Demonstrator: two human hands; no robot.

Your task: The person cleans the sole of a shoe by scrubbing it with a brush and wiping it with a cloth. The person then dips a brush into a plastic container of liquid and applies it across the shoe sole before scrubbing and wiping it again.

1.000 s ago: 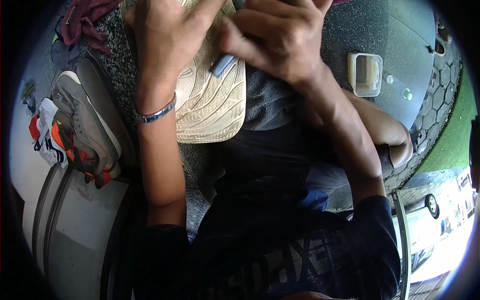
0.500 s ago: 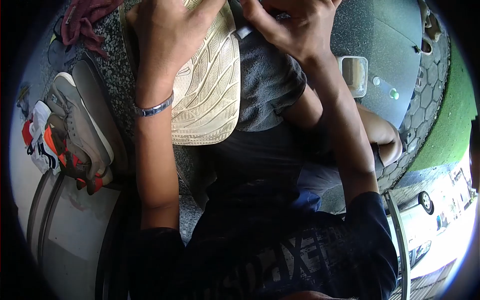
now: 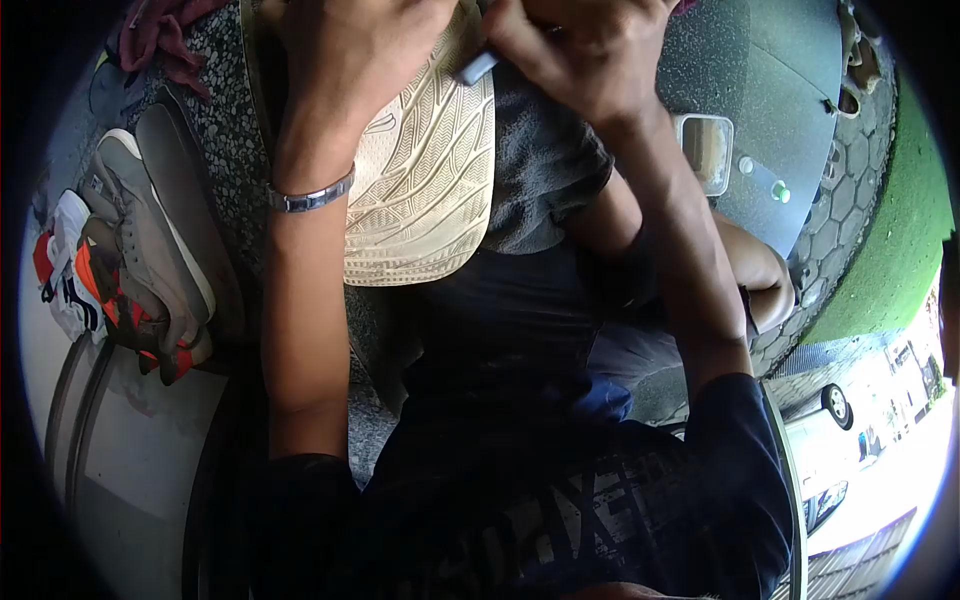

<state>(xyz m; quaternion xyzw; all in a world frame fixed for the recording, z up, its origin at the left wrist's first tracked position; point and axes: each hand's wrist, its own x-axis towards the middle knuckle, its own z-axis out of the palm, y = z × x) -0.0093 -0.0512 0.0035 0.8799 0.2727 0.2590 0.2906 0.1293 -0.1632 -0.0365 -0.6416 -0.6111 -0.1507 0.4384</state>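
Note:
A cream sole-shaped piece with a raised wavy pattern lies over my lap, its rounded end towards me. My left hand, with a metal band on the wrist, is over its left side; its fingers run out of the top of the frame. Just right of the piece, my right hand is closed round a tool with a grey handle, whose end sticks out below the thumb. The tool's other end is hidden. Dark grey cloth is beneath the right hand.
Grey shoes and orange and white footwear are at the left, below a maroon cloth. To the right are a clear plastic container and a small green-capped bottle. More footwear stands at the far right.
Since one second ago, my right hand and the grey-handled tool have moved up and away from over the sole piece to its right edge. The surroundings have shifted slightly left in view.

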